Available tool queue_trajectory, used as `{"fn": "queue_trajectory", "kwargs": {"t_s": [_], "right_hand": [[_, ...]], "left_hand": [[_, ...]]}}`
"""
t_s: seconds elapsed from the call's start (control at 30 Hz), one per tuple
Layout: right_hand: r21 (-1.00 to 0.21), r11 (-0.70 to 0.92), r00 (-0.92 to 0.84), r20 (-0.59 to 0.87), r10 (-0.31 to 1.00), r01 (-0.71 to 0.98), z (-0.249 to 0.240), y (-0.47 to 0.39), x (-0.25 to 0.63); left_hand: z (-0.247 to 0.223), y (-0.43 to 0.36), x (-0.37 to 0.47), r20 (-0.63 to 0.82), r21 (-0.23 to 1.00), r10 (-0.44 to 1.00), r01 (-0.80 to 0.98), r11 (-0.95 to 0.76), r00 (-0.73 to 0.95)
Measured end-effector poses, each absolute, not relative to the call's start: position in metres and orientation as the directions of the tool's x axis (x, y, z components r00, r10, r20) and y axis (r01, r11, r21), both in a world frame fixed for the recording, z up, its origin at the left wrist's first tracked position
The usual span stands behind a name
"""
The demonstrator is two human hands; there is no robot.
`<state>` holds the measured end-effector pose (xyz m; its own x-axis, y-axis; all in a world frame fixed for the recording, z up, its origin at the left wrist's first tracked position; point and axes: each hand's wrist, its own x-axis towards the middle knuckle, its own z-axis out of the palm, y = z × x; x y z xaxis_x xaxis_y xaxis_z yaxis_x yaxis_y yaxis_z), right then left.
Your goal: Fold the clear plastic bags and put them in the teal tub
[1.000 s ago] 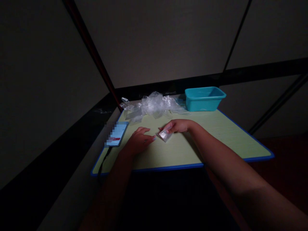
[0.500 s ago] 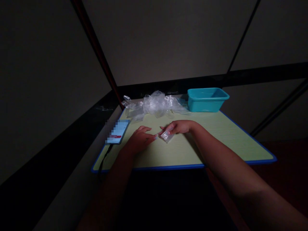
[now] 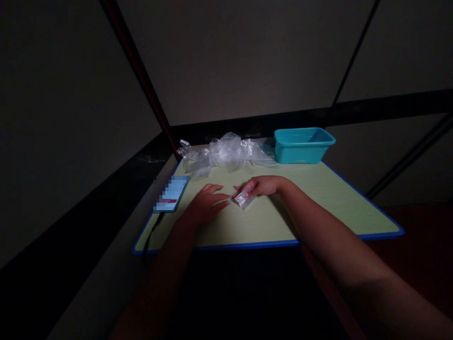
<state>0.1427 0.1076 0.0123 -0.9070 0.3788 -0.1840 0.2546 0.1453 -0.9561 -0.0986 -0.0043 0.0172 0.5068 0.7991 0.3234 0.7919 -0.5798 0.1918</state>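
Near the middle of the yellow-green table, my right hand (image 3: pixel 260 186) pinches a small clear plastic packet (image 3: pixel 244 199) between thumb and fingers. The packet looks shiny and slightly folded; what it contains, if anything, cannot be made out. Just left of it is my left hand (image 3: pixel 209 203), its fingers apart and pointing toward the packet's left edge. Those fingertips are very close to the packet; whether they touch it is unclear.
Crumpled clear plastic bags (image 3: pixel 230 153) lie along the back of the table (image 3: pixel 339 208). A turquoise basket (image 3: pixel 300 153) stands at the back right. At the left edge lies a lit phone (image 3: pixel 175 192) with a dark cable (image 3: pixel 152 236).
My left hand's fingers have spread further apart beside the packet. The packet has tilted slightly in my right hand, which otherwise stays in place. The view has shifted slightly.
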Motion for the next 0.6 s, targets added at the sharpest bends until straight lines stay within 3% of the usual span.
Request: {"fn": "queue_trajectory", "kwargs": {"t_s": [0.3,0.6], "right_hand": [[-0.956,0.159,-0.916,-0.177,0.359,0.247,0.023,0.104,0.145],[-0.936,0.272,-0.939,-0.133,0.318,0.225,0.041,0.102,0.160]], "left_hand": [[0.023,-0.009,-0.091,0.373,0.264,0.754,0.717,-0.645,0.540],[0.018,-0.009,-0.079,0.247,0.222,0.739,0.705,-0.673,0.627]]}}
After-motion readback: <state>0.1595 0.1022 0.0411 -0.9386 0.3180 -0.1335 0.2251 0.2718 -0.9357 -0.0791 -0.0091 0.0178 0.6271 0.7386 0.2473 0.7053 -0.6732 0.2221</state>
